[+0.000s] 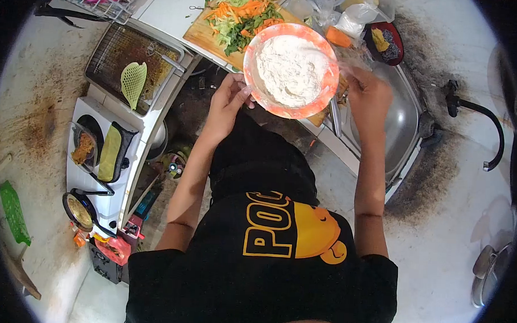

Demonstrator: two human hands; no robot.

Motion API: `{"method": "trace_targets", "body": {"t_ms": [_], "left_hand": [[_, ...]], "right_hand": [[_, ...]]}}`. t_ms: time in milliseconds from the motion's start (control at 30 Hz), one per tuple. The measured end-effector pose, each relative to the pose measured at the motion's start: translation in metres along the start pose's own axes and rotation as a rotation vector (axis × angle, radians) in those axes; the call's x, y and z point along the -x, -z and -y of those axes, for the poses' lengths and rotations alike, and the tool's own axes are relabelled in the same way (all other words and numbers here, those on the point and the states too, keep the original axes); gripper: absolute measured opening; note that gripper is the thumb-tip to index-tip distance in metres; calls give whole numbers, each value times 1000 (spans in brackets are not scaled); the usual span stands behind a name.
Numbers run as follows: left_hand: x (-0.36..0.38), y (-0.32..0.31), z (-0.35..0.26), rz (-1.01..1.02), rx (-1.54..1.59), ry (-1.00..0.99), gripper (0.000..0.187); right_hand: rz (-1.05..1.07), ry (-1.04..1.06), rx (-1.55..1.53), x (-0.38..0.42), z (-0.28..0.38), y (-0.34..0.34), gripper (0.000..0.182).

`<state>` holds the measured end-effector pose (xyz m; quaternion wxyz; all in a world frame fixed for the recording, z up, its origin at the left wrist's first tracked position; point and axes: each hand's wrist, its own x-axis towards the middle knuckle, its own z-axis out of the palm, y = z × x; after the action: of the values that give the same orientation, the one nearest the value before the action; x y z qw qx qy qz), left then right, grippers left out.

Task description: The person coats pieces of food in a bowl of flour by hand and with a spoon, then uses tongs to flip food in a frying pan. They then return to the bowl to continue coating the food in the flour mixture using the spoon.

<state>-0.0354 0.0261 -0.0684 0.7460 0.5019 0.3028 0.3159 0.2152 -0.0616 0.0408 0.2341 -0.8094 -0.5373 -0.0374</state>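
An orange-and-white bowl filled with white flour is held up near the counter's front edge. My left hand grips its left rim, thumb on the outside and fingers curled toward the underside. My right hand is raised just right of the bowl, above the sink side. Its fingers are bent and smeared by motion, so I cannot tell whether anything is in them. Behind the bowl, a wooden cutting board carries shredded carrot, cabbage and chopped greens.
A metal sink lies to the right, with a black faucet on the wall. A knife rests by the sink. Left are a wire-racked tray, a green slotted spatula and a stove with pans. Plastic bags stand behind.
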Motion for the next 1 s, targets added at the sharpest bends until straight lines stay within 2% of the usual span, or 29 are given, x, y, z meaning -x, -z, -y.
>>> {"method": "trace_targets", "body": {"t_ms": [100,200,400,500,567,767,867,1000], "left_hand": [[0,0,2,-5,16,-4,18],[0,1,1,-4,6,-1,18],[0,2,1,15,-20,14,20],[0,2,1,12,-7,-3,19],[0,1,1,16,-12,-6,19],[1,0,-1,-8,0,3,19],[1,1,2,-11,-16,9,20],[1,2,1,-13,-26,21,19]], "right_hand": [[82,43,59,17,-1,3,16],[161,-16,-24,29,2,11,14],[20,-114,-40,25,6,30,14],[93,-116,-182,31,9,25,19],[329,-154,-54,33,17,25,20],[237,-240,-259,20,1,6,19],[121,-166,-262,20,-6,-2,19],[179,-229,-251,22,3,9,20]]}}
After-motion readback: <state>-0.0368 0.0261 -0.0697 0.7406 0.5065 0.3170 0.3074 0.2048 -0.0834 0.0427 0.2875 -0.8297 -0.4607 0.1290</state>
